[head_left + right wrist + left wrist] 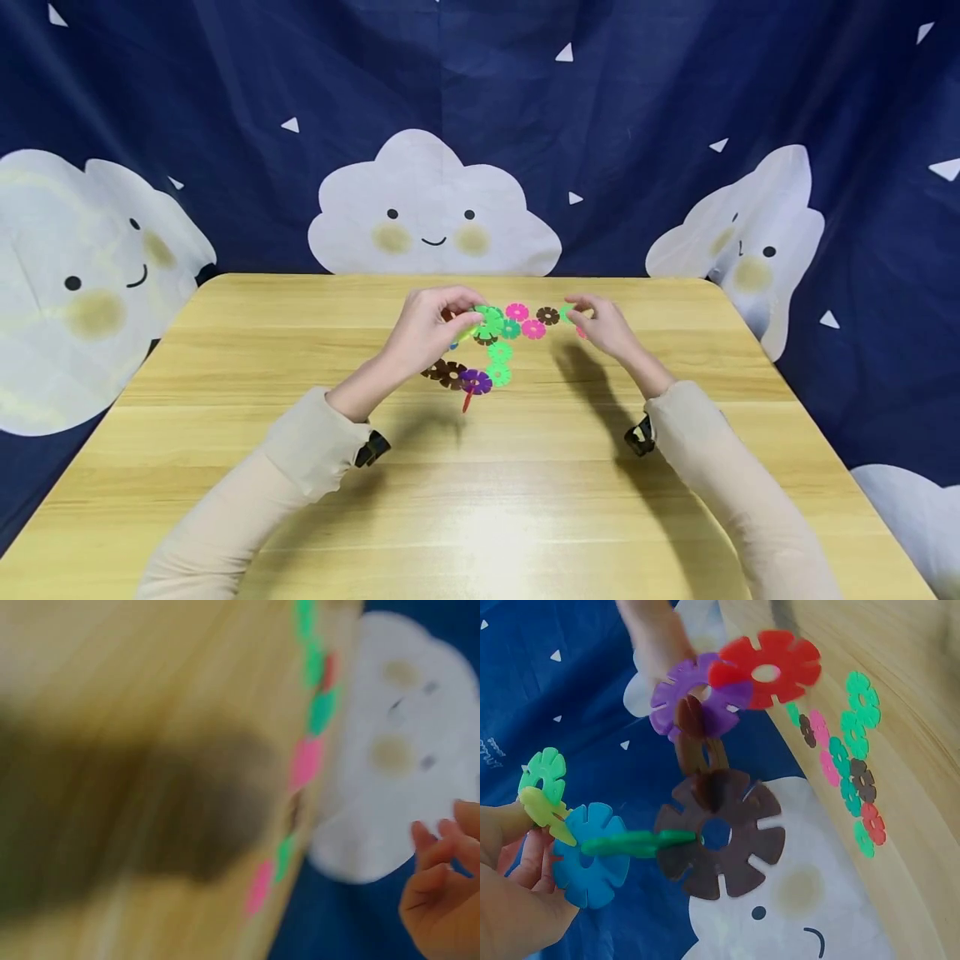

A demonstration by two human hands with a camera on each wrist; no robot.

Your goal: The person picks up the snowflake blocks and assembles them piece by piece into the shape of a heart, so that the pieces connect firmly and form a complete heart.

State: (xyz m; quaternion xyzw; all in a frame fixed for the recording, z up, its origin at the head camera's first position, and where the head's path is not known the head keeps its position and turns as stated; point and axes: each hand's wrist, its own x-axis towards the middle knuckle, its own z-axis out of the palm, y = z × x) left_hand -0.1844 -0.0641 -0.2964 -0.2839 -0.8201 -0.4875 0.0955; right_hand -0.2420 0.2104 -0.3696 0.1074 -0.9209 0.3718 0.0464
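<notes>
My left hand (431, 333) pinches one end of a chain of slotted plastic flower discs, raised over the table. By the fingertips in the left wrist view are a light green disc (544, 774) and a yellow disc (544, 812). From there the chain runs through a blue disc (592, 855), a green disc (637, 844) seen edge-on, a dark brown disc (739, 859) and another brown one to a purple disc (679, 694) and a red disc (791, 664). My right hand (606, 329) hovers above the table's far side, fingers loosely bent, holding nothing.
Loose discs lie in an uneven row on the wooden table (495, 467), including pink discs (533, 329), a brown disc (547, 316) and light green discs (499, 352). A dark blue curtain (495, 75) with smiling clouds hangs behind the table.
</notes>
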